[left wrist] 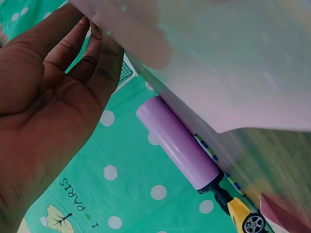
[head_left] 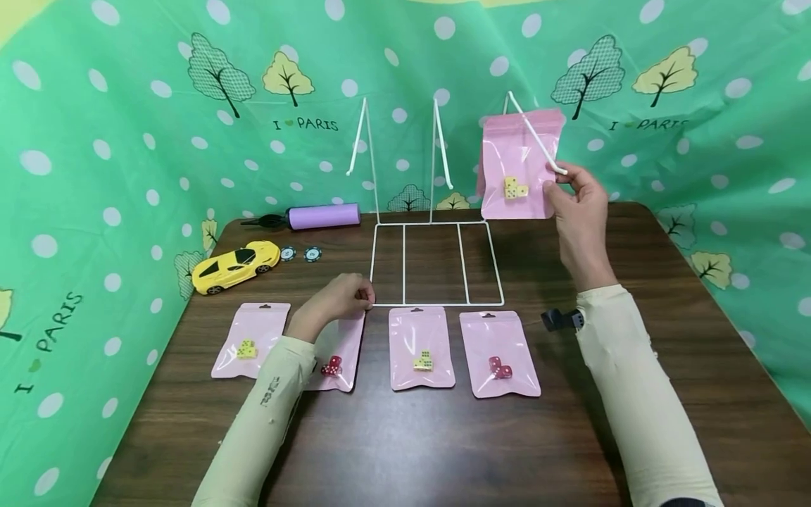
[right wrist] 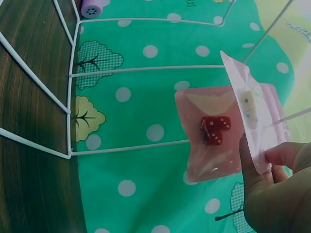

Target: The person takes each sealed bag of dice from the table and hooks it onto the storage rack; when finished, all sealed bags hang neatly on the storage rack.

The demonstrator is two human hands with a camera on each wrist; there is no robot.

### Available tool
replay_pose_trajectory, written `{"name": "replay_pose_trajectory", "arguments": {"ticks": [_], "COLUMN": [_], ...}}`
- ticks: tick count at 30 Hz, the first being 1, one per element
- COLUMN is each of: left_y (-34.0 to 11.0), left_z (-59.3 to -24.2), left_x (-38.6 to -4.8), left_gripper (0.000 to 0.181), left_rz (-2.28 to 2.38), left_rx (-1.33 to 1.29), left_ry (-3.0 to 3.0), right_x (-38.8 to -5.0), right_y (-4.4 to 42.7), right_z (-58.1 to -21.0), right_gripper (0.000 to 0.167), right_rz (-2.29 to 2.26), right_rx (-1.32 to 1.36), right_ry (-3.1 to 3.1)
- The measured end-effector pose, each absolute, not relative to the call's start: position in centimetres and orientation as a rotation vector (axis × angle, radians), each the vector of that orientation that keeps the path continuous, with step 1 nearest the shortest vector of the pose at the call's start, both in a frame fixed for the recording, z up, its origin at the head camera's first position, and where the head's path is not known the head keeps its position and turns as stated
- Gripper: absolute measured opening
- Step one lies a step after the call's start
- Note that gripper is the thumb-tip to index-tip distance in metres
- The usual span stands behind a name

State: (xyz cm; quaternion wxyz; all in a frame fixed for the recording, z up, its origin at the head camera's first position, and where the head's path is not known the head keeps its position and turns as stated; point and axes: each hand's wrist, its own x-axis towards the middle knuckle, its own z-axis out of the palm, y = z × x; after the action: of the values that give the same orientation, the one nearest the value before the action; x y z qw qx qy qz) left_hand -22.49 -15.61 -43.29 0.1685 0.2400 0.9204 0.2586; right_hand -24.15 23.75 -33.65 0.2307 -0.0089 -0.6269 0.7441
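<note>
Hanging step, I'd judge: right hand [head_left: 581, 220] pinching flat pink plastic yellow-dice pouch [head_left: 507, 156] on white wire rack [head_left: 404, 264]'s right prong [head_left: 536, 134], left hand [head_left: 332, 303] pinching matching red-dice pouch [head_left: 345, 339] at rack's front; next probably slide back, release.

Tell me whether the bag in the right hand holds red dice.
No, the pink bag that the right hand pinches shows yellow dice in the head view.

Four bags [head_left: 421, 331] form a row before the rack [head_left: 404, 264] on the table [head_left: 443, 451]; a toy car [head_left: 237, 266] stands left.
</note>
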Motion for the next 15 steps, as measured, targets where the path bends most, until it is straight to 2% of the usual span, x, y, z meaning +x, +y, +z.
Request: {"name": "replay_pose_trajectory", "arguments": {"ticks": [15], "left_y": [-15.6], "left_z": [-43.3], "left_x": [-22.6], "left_gripper": [0.011], "left_rz": [0.737], "left_rx": [0.692], "left_ry": [2.627], "right_x": [-24.1], "right_y": [24.3], "right_z": [-35.8], "right_gripper": [0.019], "right_rz": [2.128], "right_rx": [-0.068], "right_ry": [-1.689]}}
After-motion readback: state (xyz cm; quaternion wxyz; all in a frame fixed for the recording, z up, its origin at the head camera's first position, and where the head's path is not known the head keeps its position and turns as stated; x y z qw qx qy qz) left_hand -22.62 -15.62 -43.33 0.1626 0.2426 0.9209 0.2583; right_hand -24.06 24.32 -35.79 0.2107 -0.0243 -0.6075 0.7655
